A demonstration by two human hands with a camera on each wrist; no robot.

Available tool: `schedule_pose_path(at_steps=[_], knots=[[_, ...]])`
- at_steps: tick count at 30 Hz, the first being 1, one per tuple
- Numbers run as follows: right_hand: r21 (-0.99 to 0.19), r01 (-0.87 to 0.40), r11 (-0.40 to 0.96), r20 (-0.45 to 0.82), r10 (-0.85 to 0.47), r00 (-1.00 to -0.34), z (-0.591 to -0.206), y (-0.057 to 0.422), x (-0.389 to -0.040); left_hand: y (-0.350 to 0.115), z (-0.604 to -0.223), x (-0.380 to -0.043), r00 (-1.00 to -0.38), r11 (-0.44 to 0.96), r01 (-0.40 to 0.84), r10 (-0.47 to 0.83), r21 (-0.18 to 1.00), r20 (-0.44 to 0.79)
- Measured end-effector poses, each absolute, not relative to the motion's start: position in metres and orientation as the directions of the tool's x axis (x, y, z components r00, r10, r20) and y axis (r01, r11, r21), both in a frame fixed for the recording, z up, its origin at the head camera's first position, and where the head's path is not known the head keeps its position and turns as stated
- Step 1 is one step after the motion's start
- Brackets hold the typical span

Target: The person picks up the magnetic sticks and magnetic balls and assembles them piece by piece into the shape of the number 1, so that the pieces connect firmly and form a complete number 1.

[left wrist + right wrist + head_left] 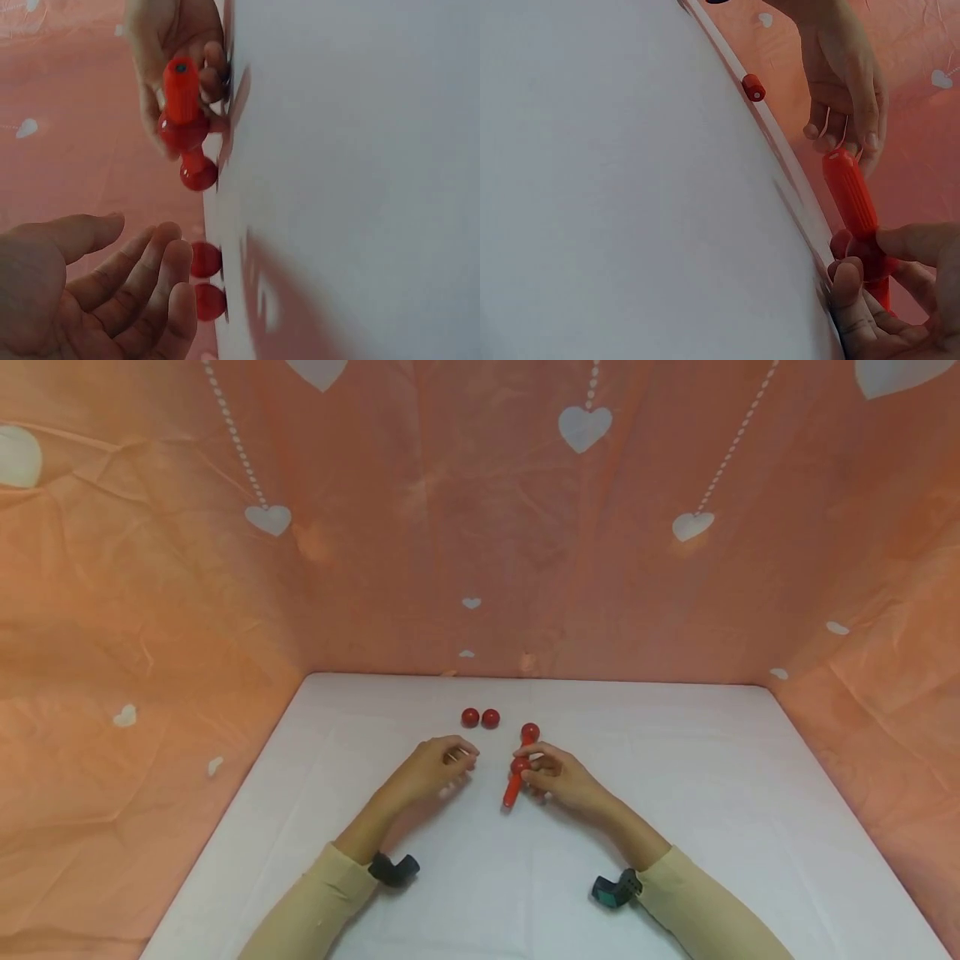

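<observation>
My right hand (568,781) pinches a glossy red ball (521,766) between thumb and fingers. From that ball a ridged red handle (512,792) sticks out toward me, its end showing a dark spot in the left wrist view. On its far side a short red rod leads to another red ball (530,732); whether they are firmly joined, I cannot tell. My left hand (435,766) hovers to the left, fingers loosely bent and holding nothing. Two loose red balls (469,717) (491,718) lie side by side beyond it.
A white-covered table (675,760) lies under both hands. Orange cloth with white hearts (585,428) walls it at the back and sides. The right wrist view shows a small red cylindrical piece (754,88) near the table's edge. Each wrist wears a dark device (393,868).
</observation>
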State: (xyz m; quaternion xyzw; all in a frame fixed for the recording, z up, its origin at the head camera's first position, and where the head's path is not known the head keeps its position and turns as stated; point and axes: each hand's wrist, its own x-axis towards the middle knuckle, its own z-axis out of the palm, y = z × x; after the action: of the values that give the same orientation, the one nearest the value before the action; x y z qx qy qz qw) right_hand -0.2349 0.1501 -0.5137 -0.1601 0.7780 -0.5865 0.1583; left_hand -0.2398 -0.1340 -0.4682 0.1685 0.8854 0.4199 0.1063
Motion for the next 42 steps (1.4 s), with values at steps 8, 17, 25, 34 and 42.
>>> schedule_pose_path(at_steps=[8,17,25,34,42], knots=[[-0.969,-0.068,0.237,-0.047,-0.447,-0.893,-0.514,0.153,-0.236,-0.146,-0.461,-0.253,-0.91,0.607,0.273,0.415,0.746,-0.005],[-0.972,-0.081,0.222,-0.032,-0.462,-0.886,-0.515,0.154,-0.235,-0.146,-0.459,-0.274,-0.889,0.602,0.336,0.457,0.725,0.033],[-0.966,-0.072,0.248,-0.048,-0.446,-0.894,-0.515,0.155,-0.237,-0.139,-0.459,-0.294,-0.916,0.642,0.326,0.396,0.694,0.065],[-0.971,-0.056,0.233,-0.056,-0.445,-0.894,-0.516,0.155,-0.236,-0.131,-0.461,-0.314,-0.945,0.705,0.266,0.326,0.657,0.032],[-0.972,-0.049,0.231,-0.058,-0.437,-0.898,-0.516,0.155,-0.236,-0.13,-0.465,-0.324,-0.941,0.696,0.266,0.338,0.667,0.022]])
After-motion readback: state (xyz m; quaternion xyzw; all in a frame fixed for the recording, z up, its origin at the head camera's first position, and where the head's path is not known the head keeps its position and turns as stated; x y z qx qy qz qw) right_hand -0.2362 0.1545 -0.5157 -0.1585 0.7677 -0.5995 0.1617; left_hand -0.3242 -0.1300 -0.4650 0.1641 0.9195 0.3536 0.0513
